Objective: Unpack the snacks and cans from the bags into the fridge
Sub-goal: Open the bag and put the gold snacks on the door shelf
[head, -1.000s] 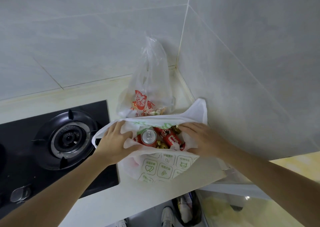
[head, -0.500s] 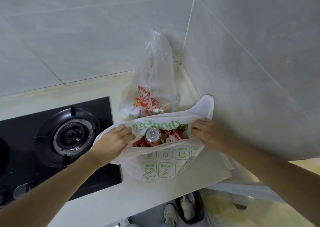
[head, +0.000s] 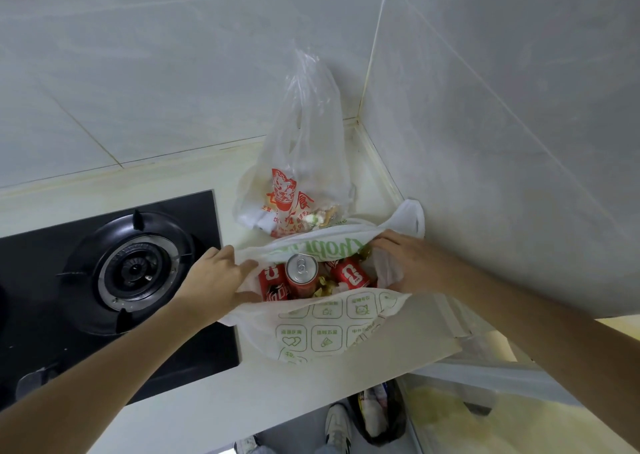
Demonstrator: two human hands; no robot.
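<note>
A white plastic bag with green print (head: 325, 336) sits on the counter, its mouth held wide. My left hand (head: 216, 280) grips the bag's left rim and my right hand (head: 408, 263) grips the right rim. Inside stand and lie red cans: one upright with a silver top (head: 301, 273), one to its left (head: 273, 285), one lying to the right (head: 351, 275). Gold-wrapped snacks (head: 323, 285) lie among them. Behind it stands a clear bag with red print (head: 298, 183) holding snacks.
A black gas hob with a round burner (head: 133, 270) lies left of the bags. Tiled walls meet in a corner behind them. The cream counter (head: 194, 408) ends at a front edge; below it are my shoes and a dark bag (head: 379, 412) on the floor.
Both hands have pulled the white bag's rims apart, so its mouth is wider and more cans show. The right hand moved from inside the bag to its right rim.
</note>
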